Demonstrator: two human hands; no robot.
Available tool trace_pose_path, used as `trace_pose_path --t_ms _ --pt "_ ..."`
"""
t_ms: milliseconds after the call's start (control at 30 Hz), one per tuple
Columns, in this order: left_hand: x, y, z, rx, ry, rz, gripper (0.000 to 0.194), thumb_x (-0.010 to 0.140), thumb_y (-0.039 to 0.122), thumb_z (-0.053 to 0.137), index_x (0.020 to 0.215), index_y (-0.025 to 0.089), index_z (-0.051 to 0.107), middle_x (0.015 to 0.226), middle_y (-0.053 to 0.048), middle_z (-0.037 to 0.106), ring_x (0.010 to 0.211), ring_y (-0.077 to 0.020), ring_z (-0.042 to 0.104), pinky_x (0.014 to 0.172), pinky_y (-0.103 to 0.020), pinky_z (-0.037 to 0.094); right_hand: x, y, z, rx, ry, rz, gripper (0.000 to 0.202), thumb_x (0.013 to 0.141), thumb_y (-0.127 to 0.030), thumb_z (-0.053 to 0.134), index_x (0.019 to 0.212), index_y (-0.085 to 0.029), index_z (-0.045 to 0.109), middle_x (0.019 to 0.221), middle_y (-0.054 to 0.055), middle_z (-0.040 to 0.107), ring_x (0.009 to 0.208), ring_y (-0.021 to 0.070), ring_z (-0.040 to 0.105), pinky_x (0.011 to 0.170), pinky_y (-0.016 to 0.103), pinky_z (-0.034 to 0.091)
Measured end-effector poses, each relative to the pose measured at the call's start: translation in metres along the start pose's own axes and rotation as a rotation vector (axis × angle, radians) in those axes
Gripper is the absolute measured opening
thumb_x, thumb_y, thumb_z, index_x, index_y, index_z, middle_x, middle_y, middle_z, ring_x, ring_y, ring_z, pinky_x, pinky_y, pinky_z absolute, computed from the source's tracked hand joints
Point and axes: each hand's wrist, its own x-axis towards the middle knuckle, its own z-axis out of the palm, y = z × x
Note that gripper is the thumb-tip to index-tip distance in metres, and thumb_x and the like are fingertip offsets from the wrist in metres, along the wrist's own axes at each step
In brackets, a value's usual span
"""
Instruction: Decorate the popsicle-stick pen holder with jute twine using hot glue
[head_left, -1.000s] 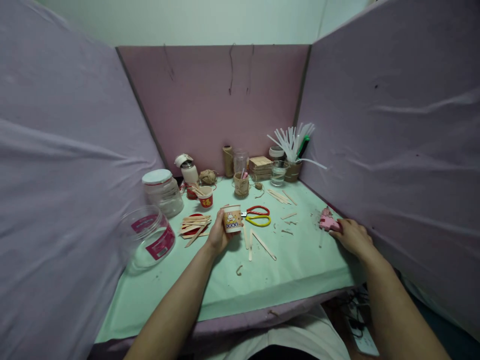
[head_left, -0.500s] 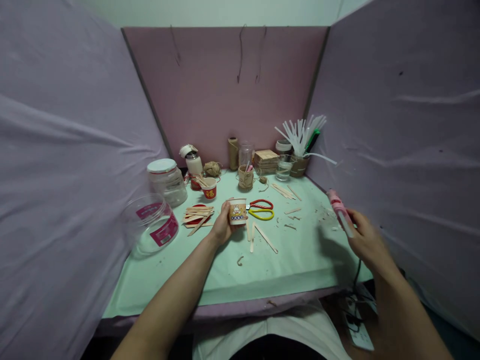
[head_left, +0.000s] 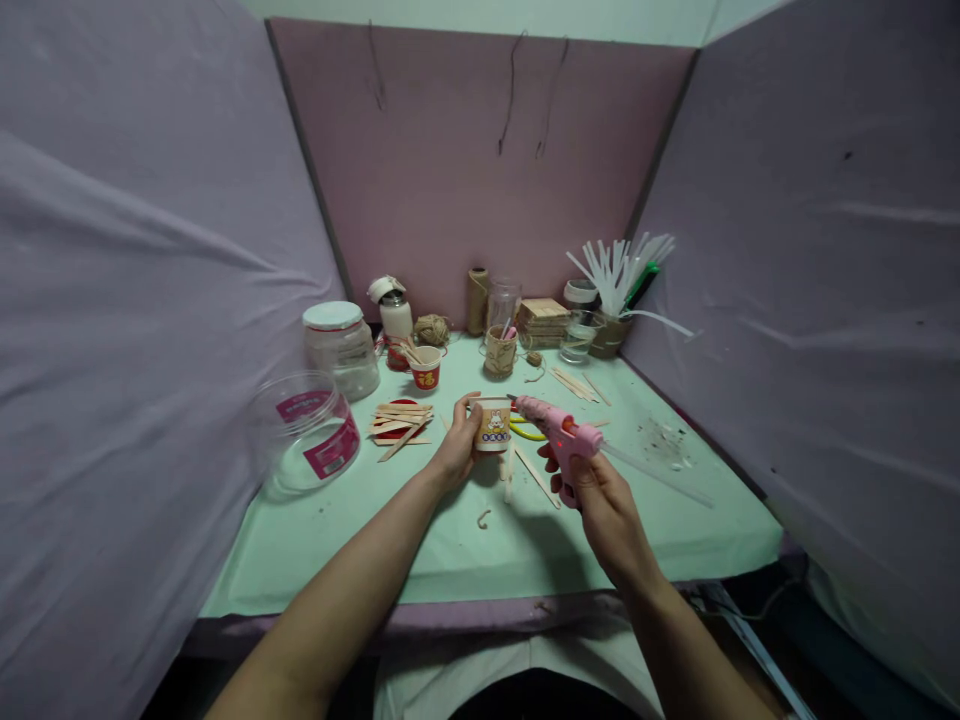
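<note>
My left hand [head_left: 459, 440] is closed around a small paper cup [head_left: 493, 425] with a rabbit print, held above the table. In my right hand [head_left: 596, 490] is a pink hot glue gun [head_left: 561, 432], a clear glue stick [head_left: 656, 472] trailing from its rear. The gun's nozzle points left, close to the cup's right rim; whether it touches I cannot tell. Partly hidden behind the gun lie scissors [head_left: 527, 430] with yellow and red handles. Wooden craft sticks [head_left: 538, 478] lie just below the cup.
To the left are a clear plastic tub [head_left: 300, 440], a lidded jar [head_left: 341, 355] and a pile of craft sticks [head_left: 403, 422]. A red cup [head_left: 426, 370], a twine-wrapped cup [head_left: 500, 355] and a pot of glue sticks [head_left: 611, 335] stand farther back. Scraps [head_left: 666, 443] litter the right side.
My right hand has brought the glue gun leftward from the table's right edge to beside the cup. My left hand still holds the cup; the view has shifted slightly.
</note>
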Motion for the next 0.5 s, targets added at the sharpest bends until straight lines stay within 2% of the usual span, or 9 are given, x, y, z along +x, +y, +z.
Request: trace_pose_path --t_ms 167,500 --pt "-0.001 -0.001 0.001 0.021 -0.007 -0.011 0.069 0.074 0.062 0.070 0.124 0.027 0.038 0.111 -0.008 0.065 0.082 -0.0203 0.070 0.065 -0.033 0.058 -0.002 0.006 0.003 -0.039 0.012 -0.010 0.056 0.084 -0.069 0.053 0.095 -0.016 0.067 0.083 0.008 0.066 0.067 0.0157 0.054 0.059 0.028 0.048" --pt "-0.002 -0.002 0.002 0.026 -0.014 -0.010 0.070 0.075 0.061 0.070 0.126 0.027 0.038 0.110 -0.009 0.065 0.084 -0.0208 0.070 0.070 -0.033 0.057 0.000 0.015 0.001 -0.083 0.023 -0.033 0.051 0.087 -0.065 0.050 0.095 -0.017 0.067 0.079 0.006 0.063 0.067 0.0155 0.054 0.058 0.027 0.048"
